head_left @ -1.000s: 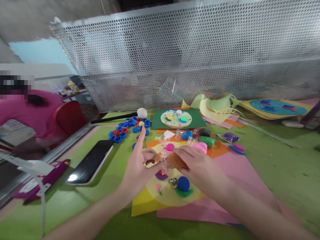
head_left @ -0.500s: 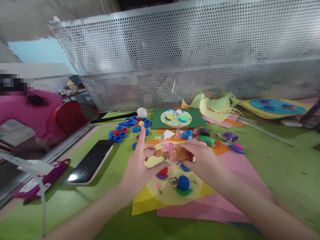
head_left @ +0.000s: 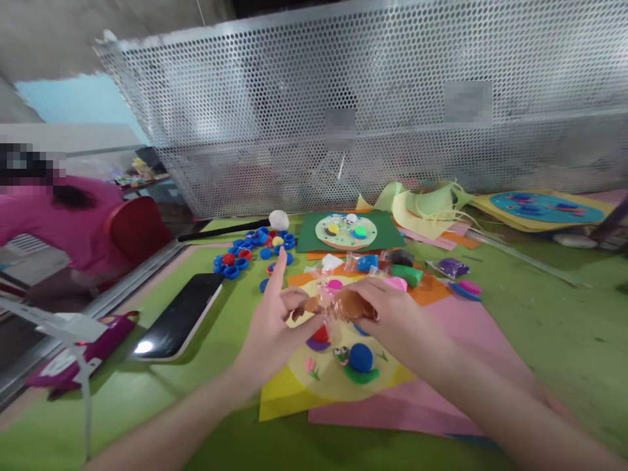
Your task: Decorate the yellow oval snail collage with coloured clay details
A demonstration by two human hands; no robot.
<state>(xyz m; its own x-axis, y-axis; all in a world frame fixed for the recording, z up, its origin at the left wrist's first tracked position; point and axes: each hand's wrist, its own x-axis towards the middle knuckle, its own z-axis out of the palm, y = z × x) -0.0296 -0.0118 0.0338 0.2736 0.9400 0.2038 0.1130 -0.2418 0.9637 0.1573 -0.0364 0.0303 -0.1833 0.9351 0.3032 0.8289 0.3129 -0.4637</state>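
My left hand (head_left: 275, 324) pinches a small piece of brown clay (head_left: 311, 304) with thumb and fingers, its index finger sticking up. My right hand (head_left: 392, 314) is closed on a clear plastic packet of brown clay (head_left: 349, 305). Both hands meet above a yellow paper sheet (head_left: 284, 399) with a pale circle. On that circle lie a clay snail with a blue shell (head_left: 360, 363), a red and purple clay shape (head_left: 320, 337) and a small flower (head_left: 309, 366).
Several wrapped clay lumps lie behind the hands: blue (head_left: 367, 263), green (head_left: 407, 275), purple (head_left: 452, 267). Blue and red bottle caps (head_left: 240, 255) and a black tablet (head_left: 179, 317) lie at left. A perforated metal screen (head_left: 343, 111) closes the back. A person in pink (head_left: 59, 222) sits at far left.
My right hand with the packet has risen and shifted slightly away from me, uncovering the snail and the red shape. The left hand has barely moved.
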